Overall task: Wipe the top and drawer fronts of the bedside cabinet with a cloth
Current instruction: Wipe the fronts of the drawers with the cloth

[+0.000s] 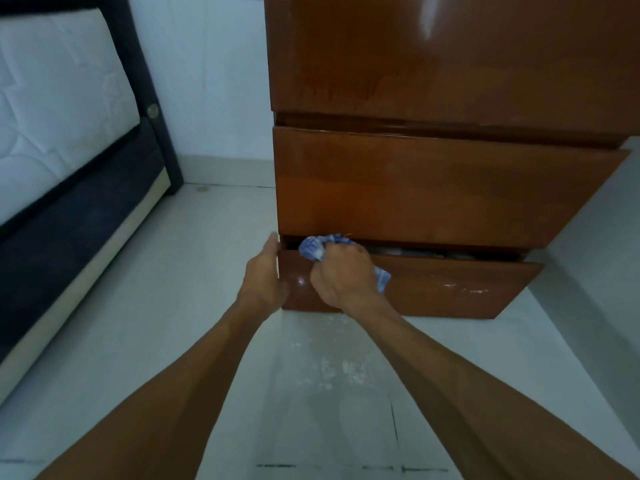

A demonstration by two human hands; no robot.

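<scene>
The brown wooden bedside cabinet fills the upper right, its glossy top seen from above. Below the top are the upper drawer front and the lower drawer front, which stands slightly pulled out with a dark gap above it. My right hand is shut on a blue and white cloth, pressed against the left part of the lower drawer front near its top edge. My left hand grips the left end of that lower drawer.
A bed with a white quilted mattress and dark frame stands at the left. Pale floor tiles lie between bed and cabinet, with white dusty marks in front of the cabinet. A pale wall is behind.
</scene>
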